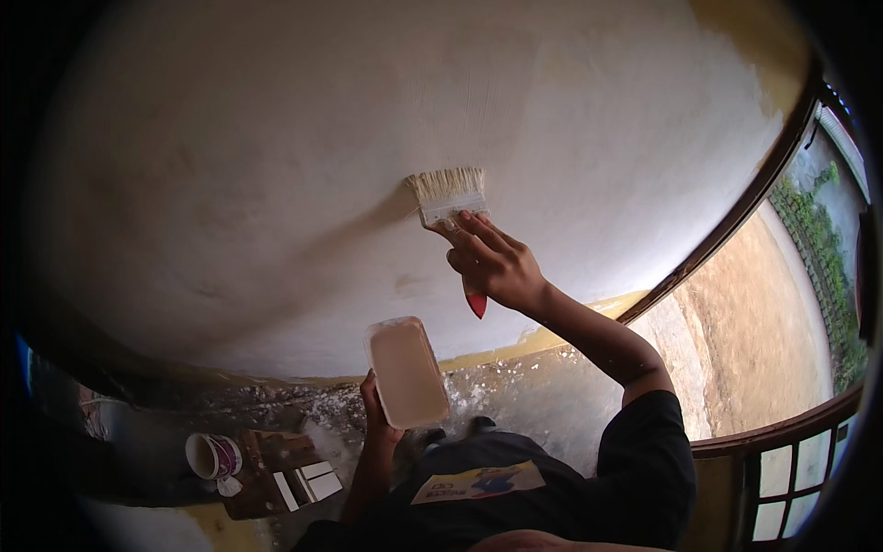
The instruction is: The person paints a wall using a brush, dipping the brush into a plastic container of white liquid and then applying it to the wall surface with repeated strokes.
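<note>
My right hand (493, 259) is closed around a wide paintbrush (452, 200) with pale bristles, a paint-smeared ferrule and a red handle end pointing down. The bristles are at the wall (276, 159), which is coated mostly in whitish paint; whether they press on it I cannot tell. Lower down, my left hand (381, 414) grips a rectangular plastic tub (407, 372) by its side and lower edge. A pale pinkish-beige surface shows inside the tub. A yellow band of wall (545, 334) runs along the bottom of the white area.
A paint bucket (215, 456) stands at lower left beside a brown wooden piece of furniture (259, 507) bearing white panels (321, 481). The floor (538, 386) is spattered with white specks. At right, a dark frame (731, 241) borders an opening to outdoor ground; a paned window (793, 483) is below.
</note>
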Demonstrator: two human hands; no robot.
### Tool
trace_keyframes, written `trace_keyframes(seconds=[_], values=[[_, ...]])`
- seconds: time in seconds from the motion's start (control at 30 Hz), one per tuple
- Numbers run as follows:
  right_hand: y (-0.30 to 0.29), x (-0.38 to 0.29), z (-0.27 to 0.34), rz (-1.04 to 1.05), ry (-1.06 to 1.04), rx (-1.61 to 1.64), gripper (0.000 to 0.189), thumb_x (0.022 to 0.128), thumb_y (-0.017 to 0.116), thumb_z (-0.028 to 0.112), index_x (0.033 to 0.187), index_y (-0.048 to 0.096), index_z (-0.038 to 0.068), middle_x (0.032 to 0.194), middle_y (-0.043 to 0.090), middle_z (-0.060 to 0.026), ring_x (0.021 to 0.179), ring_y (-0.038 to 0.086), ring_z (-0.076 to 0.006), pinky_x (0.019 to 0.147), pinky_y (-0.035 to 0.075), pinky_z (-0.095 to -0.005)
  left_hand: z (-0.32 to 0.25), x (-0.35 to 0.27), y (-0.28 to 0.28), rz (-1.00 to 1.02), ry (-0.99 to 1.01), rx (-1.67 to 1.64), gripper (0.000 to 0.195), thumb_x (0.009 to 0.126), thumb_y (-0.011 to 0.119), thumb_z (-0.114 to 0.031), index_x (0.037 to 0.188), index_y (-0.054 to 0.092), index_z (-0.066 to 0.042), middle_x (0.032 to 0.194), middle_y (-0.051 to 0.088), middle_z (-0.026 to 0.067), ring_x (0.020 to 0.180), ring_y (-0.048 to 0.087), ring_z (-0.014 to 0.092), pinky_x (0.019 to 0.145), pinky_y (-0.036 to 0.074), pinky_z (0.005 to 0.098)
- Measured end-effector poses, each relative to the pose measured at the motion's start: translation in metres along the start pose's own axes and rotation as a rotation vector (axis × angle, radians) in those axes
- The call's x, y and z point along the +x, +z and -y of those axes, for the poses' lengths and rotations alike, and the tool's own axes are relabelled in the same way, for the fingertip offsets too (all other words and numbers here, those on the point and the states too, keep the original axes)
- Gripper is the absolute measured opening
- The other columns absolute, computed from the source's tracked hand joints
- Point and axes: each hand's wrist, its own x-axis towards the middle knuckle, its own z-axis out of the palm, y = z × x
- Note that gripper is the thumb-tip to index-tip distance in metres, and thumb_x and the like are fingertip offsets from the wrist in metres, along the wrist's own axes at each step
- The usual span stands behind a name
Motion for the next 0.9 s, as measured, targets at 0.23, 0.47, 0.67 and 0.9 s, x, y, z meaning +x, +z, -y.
trace_keyframes(seconds=[0.23,0.47,0.67,0.9], values=[[0.045,-0.083,0.041,0.282,0.125,0.271,0.008,0.083,0.072,0.013,0.091,0.071,0.013,0.128,0.063,-0.0052,0.131,0.061,-0.0266,0.093,0.063,-0.038,0.003,-0.002,-0.001,-0.039,0.032,-0.006,0.053,0.103,0.048,-0.053,0.132,0.061,-0.01,0.118,0.068,0.0063,0.11,0.068,0.023,0.096,0.055,0.0407],[0.035,-0.063,0.008,0.564,0.232,0.42,0.018,0.089,0.067,0.009,0.105,0.073,0.014,0.116,0.072,-0.0025,0.093,0.075,-0.0246,0.068,0.062,-0.0404,0.004,0.0,-0.006,0.006,0.015,0.014,0.055,0.103,0.048,-0.053,0.133,0.06,-0.009,0.119,0.068,0.0071,0.112,0.067,0.023,0.098,0.054,0.0413],[-0.051,0.037,-0.051,0.354,0.19,0.392,0.019,0.086,0.072,0.001,0.102,0.075,0.011,0.115,0.075,-0.0024,0.088,0.076,-0.0243,0.071,0.064,-0.0356,0.0,-0.001,0.003,0.003,-0.009,0.027,0.061,0.103,0.046,-0.055,0.14,0.057,-0.008,0.126,0.068,0.0101,0.117,0.068,0.026,0.1,0.055,0.0444],[-0.129,0.124,-0.075,0.134,0.007,0.182,0.022,0.084,0.074,-0.004,0.101,0.073,0.009,0.111,0.076,-0.0031,0.092,0.077,-0.0251,0.074,0.064,-0.0341,0.002,0.001,0.001,0.057,0.01,0.011,0.061,0.102,0.046,-0.053,0.14,0.057,-0.007,0.127,0.068,0.0105,0.117,0.067,0.027,0.1,0.055,0.0454]])
